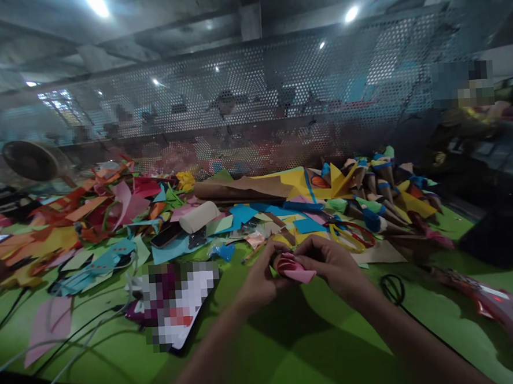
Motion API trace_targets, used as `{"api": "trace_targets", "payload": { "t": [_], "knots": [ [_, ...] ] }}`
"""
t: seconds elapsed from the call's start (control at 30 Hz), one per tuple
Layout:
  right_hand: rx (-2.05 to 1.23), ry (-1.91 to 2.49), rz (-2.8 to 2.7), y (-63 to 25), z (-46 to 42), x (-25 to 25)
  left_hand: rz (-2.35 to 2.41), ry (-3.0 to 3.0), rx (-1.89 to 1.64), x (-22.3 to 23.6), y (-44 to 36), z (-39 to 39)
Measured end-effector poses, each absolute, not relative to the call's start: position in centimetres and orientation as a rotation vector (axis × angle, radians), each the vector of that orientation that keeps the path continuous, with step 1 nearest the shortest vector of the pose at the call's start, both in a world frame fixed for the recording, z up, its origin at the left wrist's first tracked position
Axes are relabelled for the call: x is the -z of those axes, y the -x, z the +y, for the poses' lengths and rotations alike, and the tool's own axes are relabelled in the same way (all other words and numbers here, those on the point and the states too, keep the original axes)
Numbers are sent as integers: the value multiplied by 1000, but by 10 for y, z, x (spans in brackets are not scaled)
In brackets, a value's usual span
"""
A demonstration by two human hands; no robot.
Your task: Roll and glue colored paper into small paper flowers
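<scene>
Both hands meet above the green table (300,340) around a small rolled pink paper flower (290,266), whose layers curl in a spiral. My left hand (262,277) is closed around its left side, the fingers partly hidden behind the paper. My right hand (328,263) pinches the flower's right edge between thumb and fingers. A loose pink flap sticks out below the right thumb. Just behind the hands lie red-handled and yellow-handled scissors (355,238) and scraps of brown and yellow paper.
A phone (189,306) with a blurred screen lies left of my arms. A pink glue gun (498,304) with its black cord rests at the right. Coloured paper heaps (122,206), a cardboard tube (199,217) and paper cones (381,178) fill the back, before a perforated metal screen (242,106).
</scene>
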State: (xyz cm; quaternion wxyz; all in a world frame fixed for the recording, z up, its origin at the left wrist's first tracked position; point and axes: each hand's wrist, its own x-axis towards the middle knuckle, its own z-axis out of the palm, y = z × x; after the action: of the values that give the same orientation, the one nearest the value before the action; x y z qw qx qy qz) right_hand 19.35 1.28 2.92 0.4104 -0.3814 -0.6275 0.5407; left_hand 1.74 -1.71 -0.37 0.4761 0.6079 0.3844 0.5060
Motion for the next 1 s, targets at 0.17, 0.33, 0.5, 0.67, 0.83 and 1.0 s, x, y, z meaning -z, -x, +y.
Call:
{"api": "trace_targets", "payload": {
  "t": [0.17, 0.33, 0.5, 0.67, 0.83, 1.0],
  "knots": [
    [-1423, 923, -1507, -193, 14, -29, 936, -1450, -1234, 2, -18, -19],
    [-1485, 896, -1415, -194, 15, -28, 911, -1404, -1227, -1, -18, -20],
    [-1540, 890, -1321, -193, 16, -25, 880, -1389, -1185, 1, -16, -20],
    [-1559, 888, -1301, -194, 16, -24, 856, -1371, -1158, 2, -16, -20],
    [-1541, 907, -1316, -193, 15, -27, 887, -1370, -1170, -4, -18, -20],
    [-1526, 885, -1319, -193, 16, -27, 871, -1366, -1177, -7, -20, -22]
  ]
}}
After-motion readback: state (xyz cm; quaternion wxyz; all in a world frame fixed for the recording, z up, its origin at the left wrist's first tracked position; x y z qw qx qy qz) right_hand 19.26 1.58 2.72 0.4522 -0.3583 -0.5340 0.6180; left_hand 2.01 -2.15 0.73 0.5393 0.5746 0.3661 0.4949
